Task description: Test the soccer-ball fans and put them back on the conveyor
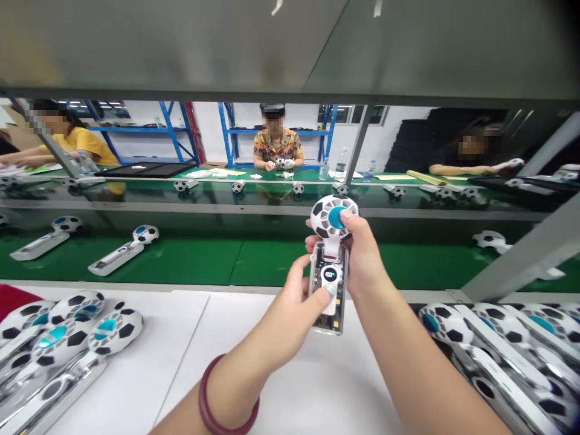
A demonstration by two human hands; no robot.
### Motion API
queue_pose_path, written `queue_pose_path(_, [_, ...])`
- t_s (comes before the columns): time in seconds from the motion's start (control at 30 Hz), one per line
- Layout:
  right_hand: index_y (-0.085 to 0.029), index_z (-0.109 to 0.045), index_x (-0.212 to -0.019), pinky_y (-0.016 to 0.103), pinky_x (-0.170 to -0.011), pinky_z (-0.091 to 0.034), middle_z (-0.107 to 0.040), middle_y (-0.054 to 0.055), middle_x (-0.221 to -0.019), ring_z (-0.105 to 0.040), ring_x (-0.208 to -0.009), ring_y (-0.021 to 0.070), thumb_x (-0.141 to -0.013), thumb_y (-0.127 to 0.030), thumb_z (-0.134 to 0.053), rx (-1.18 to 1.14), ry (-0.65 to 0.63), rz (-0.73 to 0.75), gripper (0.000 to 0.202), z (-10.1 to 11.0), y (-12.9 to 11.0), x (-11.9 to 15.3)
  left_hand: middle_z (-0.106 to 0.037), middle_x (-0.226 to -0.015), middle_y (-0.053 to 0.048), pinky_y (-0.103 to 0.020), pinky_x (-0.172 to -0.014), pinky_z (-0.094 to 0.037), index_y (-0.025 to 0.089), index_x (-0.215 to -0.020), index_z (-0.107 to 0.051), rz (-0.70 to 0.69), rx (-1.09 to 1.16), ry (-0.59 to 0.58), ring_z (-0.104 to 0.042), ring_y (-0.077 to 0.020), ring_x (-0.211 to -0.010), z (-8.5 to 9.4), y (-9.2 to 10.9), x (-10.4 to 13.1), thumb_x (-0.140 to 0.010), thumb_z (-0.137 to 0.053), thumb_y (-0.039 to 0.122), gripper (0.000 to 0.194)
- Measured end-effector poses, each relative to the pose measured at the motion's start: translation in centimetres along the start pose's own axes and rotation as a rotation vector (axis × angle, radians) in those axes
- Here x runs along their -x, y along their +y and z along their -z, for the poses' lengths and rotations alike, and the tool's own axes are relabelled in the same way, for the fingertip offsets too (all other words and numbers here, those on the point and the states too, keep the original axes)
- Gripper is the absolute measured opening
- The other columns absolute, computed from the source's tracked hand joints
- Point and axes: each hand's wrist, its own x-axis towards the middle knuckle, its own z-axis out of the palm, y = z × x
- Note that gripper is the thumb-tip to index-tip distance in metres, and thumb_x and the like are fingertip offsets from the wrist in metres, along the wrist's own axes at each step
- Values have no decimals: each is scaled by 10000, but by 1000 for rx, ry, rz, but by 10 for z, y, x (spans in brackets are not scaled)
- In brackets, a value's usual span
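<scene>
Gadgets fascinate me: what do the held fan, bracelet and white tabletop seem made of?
Fan: probably hard plastic; the head looks smooth and moulded, and the clear handle shows parts inside.
Bracelet: dark red, smooth, faintly shiny; stone, resin or plastic, I can't tell which.
White tabletop: perhaps board or laminate, from its flat, even look and straight seam.

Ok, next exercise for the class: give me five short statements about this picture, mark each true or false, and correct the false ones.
1. The left hand and right hand both hold a black-and-white, ball-headed handheld device with a clear casing. True.
2. The right thumb is at the edge of its glossy turquoise disc. True.
3. Its small round black screen is blank. False: the screen shows lit digits.
4. A maroon ring-shaped bracelet circles the right wrist. False: the bracelet is on the left wrist.
5. Similar devices lie on both sides of the hands. True.
</scene>
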Motion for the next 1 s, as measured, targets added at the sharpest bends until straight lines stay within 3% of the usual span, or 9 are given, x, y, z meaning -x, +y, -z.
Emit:
queue_pose_path(0.27, [-212,-506,-1047,252,-371,-433,-614,6,-650,-544,-446,155,-638,-506,-612,12,-134,-23,515,-5,3,6,-556,-1141,-92,-414,-798,-496,250,-1237,-332,-2,32,-33,-610,-239,-939,2,-8,1,-850,-547,308,446])
queue_pose_path(0.5, [-232,-491,-1095,243,-378,-438,-627,1,-705,-581,-501,166,-618,-478,-646,-14,-127,-7,558,-8,-2,12,-527,-1205,-111,-441,-850,-479,245,-1274,-295,26,31,-86,-606,-244,-962,2,-2,4,-853,-547,301,494])
queue_pose_path(0.7, [-235,-475,-1124,249,-373,-434,-627,1,-716,-550,-433,147,-635,-473,-635,-2,-127,11,567,-9,-3,15,-512,-1230,-107,-461,-905,-444,254,-1290,-285,30,-24,-65,-560,-266,-1059,1,3,7,-852,-548,320,515])
queue_pose_path(0.83, [-230,-478,-1124,250,-377,-439,-624,0,-708,-550,-431,146,-638,-480,-634,5,-131,13,568,-10,-4,17,-523,-1200,-113,-441,-863,-473,234,-1269,-289,54,-8,-93,-580,-254,-1010,2,6,7,-852,-550,315,498])
queue_pose_path(1.0, [-228,-477,-1113,239,-358,-432,-626,14,-744,-560,-455,150,-644,-489,-623,26,-141,29,556,-9,-4,15,-511,-1174,-91,-408,-796,-512,278,-1278,-264,-34,59,-171,-591,-230,-954,3,-3,5,-848,-556,344,525])
